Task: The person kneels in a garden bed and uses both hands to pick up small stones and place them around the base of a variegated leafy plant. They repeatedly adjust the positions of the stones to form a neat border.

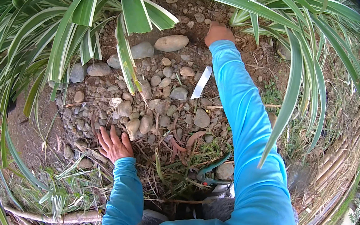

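Observation:
My left hand (115,145) rests with fingers spread on small stones and dry plant litter, holding nothing. My right hand (219,33) reaches far forward to the soil beside the base of a striped-leaf plant (242,17). Its fingers are curled down at the ground; whatever they grip, if anything, is hidden. Small pebbles (199,17) lie just left of it. Between the hands stretches a bed of loose stones, with a large tan oval stone (171,43) and a grey stone (142,51) toward the back. A white strip (201,83) lies on the stones left of my right forearm.
Long green-and-white leaves (80,5) arch over the left and back, and one leaf (292,93) hangs across my right sleeve. A teal-handled tool (214,169) lies close to my body. Dry stalks (339,158) and a pale curb (354,208) line the right side.

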A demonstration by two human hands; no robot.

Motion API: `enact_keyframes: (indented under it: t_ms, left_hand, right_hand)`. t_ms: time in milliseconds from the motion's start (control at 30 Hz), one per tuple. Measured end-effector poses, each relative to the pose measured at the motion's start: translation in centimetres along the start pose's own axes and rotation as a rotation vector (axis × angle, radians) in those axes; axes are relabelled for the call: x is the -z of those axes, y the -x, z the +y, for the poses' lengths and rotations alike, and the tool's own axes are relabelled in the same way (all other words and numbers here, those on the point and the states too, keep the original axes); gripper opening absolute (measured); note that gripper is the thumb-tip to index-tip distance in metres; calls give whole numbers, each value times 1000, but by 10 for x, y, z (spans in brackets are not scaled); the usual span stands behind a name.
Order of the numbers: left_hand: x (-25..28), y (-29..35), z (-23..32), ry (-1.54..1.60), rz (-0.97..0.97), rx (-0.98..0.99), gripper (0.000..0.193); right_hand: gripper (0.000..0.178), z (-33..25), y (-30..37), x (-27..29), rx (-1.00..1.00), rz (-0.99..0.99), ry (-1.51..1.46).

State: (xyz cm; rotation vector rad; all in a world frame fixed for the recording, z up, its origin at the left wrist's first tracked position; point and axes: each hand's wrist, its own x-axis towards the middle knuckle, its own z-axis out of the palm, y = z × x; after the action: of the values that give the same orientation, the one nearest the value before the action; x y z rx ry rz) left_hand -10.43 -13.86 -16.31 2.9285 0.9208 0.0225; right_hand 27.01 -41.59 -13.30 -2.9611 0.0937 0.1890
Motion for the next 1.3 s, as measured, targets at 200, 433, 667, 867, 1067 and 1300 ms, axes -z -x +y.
enact_keyframes:
  t_ms: [200, 433, 667, 867, 1067, 1300]
  left_hand:
    - [-1, -1, -1, -21, -11, -5, 48]
    - [0, -1, -1, 46, -74, 34, 51]
    - [2, -2, 1, 51, -105, 55, 50]
    - [3, -3, 2, 55, -101, 49, 50]
    - [2, -2, 0, 71, -94, 53, 51]
    - [1, -1, -3, 66, -80, 23, 52]
  right_hand:
    - [46, -24, -31, 10, 72, 58, -140]
    - [55, -42, -54, -12, 63, -43, 66]
    - [40, -44, -59, -13, 208, -10, -137]
    - [35, -59, -71, -37, 220, -84, -265]
    - [41, -46, -84, -55, 209, -97, -492]
    - [57, -68, -71, -27, 46, -104, -215]
